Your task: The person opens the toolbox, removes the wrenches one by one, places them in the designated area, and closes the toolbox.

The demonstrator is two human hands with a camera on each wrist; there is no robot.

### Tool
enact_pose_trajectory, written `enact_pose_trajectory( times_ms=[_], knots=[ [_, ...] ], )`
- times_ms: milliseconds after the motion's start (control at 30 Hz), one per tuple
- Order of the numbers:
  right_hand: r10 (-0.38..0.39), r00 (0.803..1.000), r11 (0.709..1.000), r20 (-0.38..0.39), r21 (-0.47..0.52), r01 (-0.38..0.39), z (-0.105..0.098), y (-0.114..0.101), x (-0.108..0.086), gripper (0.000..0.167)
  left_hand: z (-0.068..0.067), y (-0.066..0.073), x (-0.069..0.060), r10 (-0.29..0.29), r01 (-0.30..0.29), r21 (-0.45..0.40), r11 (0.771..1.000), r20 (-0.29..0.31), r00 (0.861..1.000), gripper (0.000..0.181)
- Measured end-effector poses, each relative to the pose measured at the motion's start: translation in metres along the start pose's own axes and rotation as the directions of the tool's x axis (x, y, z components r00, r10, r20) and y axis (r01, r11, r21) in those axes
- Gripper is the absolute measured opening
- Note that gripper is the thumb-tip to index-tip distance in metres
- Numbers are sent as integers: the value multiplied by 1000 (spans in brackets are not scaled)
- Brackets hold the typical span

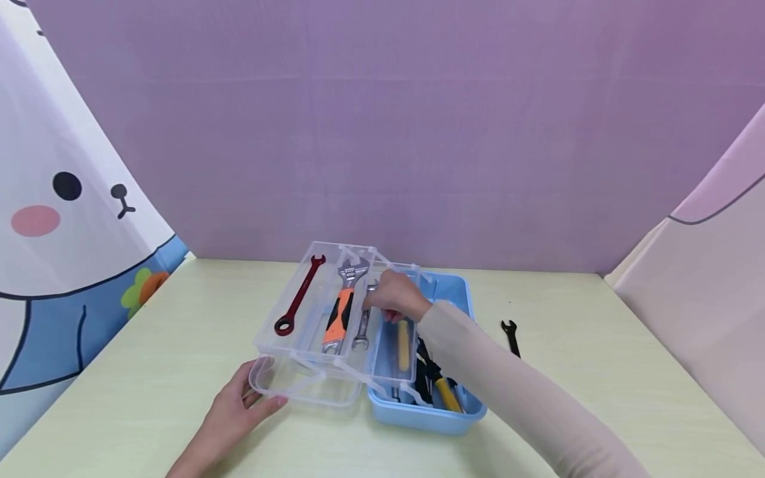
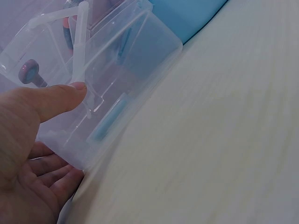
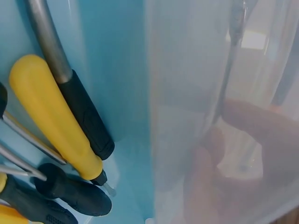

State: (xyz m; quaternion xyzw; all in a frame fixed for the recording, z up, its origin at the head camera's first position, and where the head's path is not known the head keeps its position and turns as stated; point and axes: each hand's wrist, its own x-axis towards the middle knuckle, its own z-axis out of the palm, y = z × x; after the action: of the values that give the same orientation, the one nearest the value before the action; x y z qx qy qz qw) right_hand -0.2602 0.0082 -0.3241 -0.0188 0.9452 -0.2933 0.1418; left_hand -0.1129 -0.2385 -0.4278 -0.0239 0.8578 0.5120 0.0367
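A blue toolbox (image 1: 430, 425) stands on the table with its clear plastic trays (image 1: 281, 345) folded out to the left. My left hand (image 1: 233, 405) holds the near left corner of the clear plastic, thumb on its rim and fingers at its side. My right hand (image 1: 397, 295) is down in a tray, pinching a silver wrench (image 1: 363, 328); the translucent wall blurs its fingers in the right wrist view. Left of that wrench lie an adjustable wrench (image 1: 340, 312) with an orange and black handle and a dark red ratchet wrench (image 1: 301, 295).
Inside the blue box are a yellow-handled screwdriver (image 3: 56, 112), a black-handled tool (image 3: 86, 116) and several other tools. A black wrench (image 1: 510, 337) lies on the table to the right, partly behind the sleeve. A purple cloth (image 1: 382, 133) hangs behind the table.
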Motion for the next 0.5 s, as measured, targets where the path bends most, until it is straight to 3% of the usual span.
enact_pose_trajectory(
  times_ms=[333,500],
  knots=[
    [-8,1000,999,-11,33,9,-7,-4,0,16,0,0,4,17,-17,-21,1000,-6,1000,75],
    [0,1000,999,-24,50,2,-7,-2,2,19,1,0,6,11,-12,-8,1000,-4,1000,75]
  ],
)
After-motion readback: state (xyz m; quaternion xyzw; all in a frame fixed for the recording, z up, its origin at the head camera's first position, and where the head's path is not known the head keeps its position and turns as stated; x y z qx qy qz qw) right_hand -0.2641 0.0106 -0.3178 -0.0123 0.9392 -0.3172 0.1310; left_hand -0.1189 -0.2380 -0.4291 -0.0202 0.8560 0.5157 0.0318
